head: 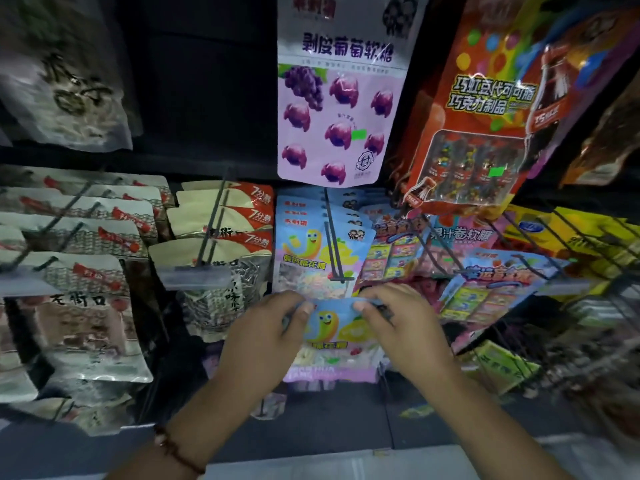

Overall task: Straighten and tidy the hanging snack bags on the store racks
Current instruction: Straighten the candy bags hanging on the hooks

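Marshmallow bag point(330, 329) off the peg, just below the hook tip point(341, 277). Top corners pinched by left hand point(268, 336) and right hand point(403, 322), thumbs on front. Best: keep top edge taut, level hang hole with hook tip, slide back against hanging stack point(308, 244) behind.

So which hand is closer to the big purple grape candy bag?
Right, slightly. The right hand sits below the big purple grape candy bag, toward its right side; the left hand lies lower and leftward.
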{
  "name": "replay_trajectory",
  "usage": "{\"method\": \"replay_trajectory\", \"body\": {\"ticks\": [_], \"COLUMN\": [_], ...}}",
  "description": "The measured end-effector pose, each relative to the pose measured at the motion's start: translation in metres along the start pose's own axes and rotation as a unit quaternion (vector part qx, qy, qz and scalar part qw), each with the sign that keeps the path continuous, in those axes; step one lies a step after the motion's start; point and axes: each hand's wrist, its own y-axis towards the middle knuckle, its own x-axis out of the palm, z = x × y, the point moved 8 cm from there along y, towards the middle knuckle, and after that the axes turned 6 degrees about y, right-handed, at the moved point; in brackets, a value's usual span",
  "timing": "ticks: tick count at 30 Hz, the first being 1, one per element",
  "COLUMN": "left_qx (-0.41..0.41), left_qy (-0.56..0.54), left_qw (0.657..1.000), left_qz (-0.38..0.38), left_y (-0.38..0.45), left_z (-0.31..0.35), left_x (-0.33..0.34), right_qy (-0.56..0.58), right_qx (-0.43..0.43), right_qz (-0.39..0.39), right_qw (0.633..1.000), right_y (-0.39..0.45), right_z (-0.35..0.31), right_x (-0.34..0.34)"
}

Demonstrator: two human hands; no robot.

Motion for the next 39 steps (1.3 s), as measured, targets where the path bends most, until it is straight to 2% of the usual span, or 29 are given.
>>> {"method": "replay_trajectory", "body": {"ticks": [5,13,27,39], "left_qx": [-0.011,-0.016,-0.026,-0.048], "left_qy": [-0.014,-0.009,-0.006,-0.022], "left_qw": [1.000,1.000,1.000,0.998], "left_qz": [0.012,0.000,-0.012,-0.013], "left_y": [0.018,0.039,0.054,0.048], "left_z": [-0.002,-0.004,-0.007,-0.022], "left_x": [-0.008,-0.011,-0.002,0.009], "right_qy": [0.028,0.031,0.055,0.028], "right_qx": [0.057,0.094,0.081,0.092], "right_qz": [0.004,0.022,0.000,-0.021], "right_qw": [0.998,0.995,0.995,0.995], "right_y": [0.018,0.031,0.041,0.036], "right_z": [0.003,0.006,0.016,0.019], "right_x": [0.007,0.008,0.016,0.021]}}
